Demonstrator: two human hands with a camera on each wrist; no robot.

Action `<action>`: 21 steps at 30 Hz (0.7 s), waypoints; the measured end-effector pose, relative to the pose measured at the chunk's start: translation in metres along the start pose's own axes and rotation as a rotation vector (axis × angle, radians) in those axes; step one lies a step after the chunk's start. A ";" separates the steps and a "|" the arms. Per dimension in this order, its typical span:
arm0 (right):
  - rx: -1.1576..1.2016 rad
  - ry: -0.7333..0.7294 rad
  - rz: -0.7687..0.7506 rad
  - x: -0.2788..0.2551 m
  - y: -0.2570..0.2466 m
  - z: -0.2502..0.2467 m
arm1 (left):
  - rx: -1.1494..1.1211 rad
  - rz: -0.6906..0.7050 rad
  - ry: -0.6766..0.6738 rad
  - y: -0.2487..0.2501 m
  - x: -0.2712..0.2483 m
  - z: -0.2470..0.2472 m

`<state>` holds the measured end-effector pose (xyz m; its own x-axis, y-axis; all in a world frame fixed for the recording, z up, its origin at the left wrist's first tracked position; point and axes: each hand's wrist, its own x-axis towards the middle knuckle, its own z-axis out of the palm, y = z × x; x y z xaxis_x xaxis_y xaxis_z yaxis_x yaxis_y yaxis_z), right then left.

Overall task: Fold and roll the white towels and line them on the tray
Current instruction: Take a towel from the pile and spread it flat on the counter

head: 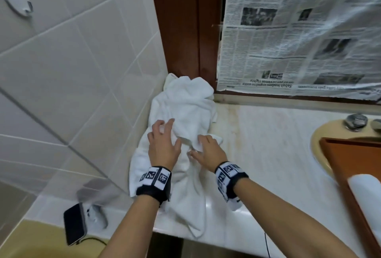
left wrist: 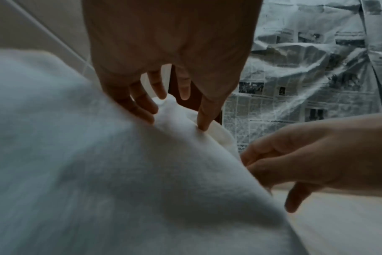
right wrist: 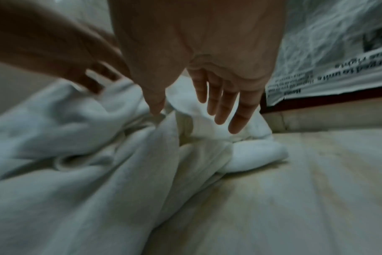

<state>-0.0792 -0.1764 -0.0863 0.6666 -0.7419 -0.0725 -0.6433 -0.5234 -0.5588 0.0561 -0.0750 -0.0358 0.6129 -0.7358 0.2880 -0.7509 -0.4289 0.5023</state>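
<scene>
A heap of crumpled white towels (head: pixel 185 101) (left wrist: pixel 98 172) (right wrist: pixel 76 172) lies on the marble counter (head: pixel 268 154) in the corner by the tiled wall. One end hangs over the front edge. My left hand (head: pixel 165 134) (left wrist: pixel 177 120) rests on top of the heap with fingers spread and its fingertips (left wrist: pixel 204 126) touching the cloth. My right hand (head: pixel 203 144) (right wrist: pixel 187 115) is just beside it at the heap's right edge, with fingers straight over a fold and the thumb touching it. A brown tray (head: pixel 340 154) at the right holds one rolled white towel (head: pixel 367 189).
The tray sits across a yellowish sink (head: pixel 317 144) with a metal tap fitting (head: pixel 355 121). Newspaper (head: pixel 288 41) covers the window behind the counter. A dark phone (head: pixel 74 222) with a cable lies at the lower left ledge. Bare marble lies between towels and sink.
</scene>
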 end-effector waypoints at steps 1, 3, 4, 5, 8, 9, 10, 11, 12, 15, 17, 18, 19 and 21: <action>-0.027 0.009 0.011 0.011 -0.004 0.006 | 0.050 0.031 -0.021 -0.003 0.007 0.001; 0.008 0.041 0.028 0.022 -0.005 0.008 | 0.132 0.069 -0.049 -0.009 0.016 0.003; 0.075 0.078 0.016 0.024 -0.002 0.006 | 0.144 0.077 -0.054 -0.011 0.020 0.004; 0.151 0.131 -0.007 0.023 0.002 0.000 | 0.148 0.094 -0.053 -0.014 0.024 0.004; 0.264 0.324 -0.089 0.013 0.008 -0.039 | 0.123 0.177 -0.035 -0.012 0.034 0.003; 0.268 0.362 -0.116 0.006 0.007 -0.058 | 0.074 0.197 -0.033 -0.009 0.037 0.001; 0.248 0.400 -0.151 0.001 0.005 -0.078 | 0.008 0.221 -0.024 -0.005 0.040 -0.002; 0.214 0.450 -0.197 -0.005 0.002 -0.100 | -0.066 0.256 -0.012 0.001 0.044 -0.007; 0.178 0.504 -0.242 -0.013 0.001 -0.122 | -0.139 0.297 0.004 0.009 0.047 -0.014; 0.134 0.635 -0.300 -0.040 0.008 -0.177 | -0.410 0.374 0.125 0.045 0.048 -0.042; 0.087 0.678 -0.270 -0.059 0.026 -0.189 | -0.617 0.351 0.176 0.067 0.039 -0.060; 0.086 0.682 -0.238 -0.069 0.037 -0.189 | -0.681 0.328 0.162 0.076 0.032 -0.067; 0.126 0.673 -0.194 -0.079 0.048 -0.187 | -0.717 0.313 0.115 0.081 0.025 -0.072; 0.301 0.658 -0.110 -0.100 0.067 -0.187 | -0.692 0.318 -0.069 0.087 0.006 -0.080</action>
<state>-0.2592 -0.2155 0.0377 0.2963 -0.8395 0.4555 -0.3915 -0.5417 -0.7438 0.0139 -0.0753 0.0749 0.3591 -0.8095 0.4644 -0.5496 0.2188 0.8063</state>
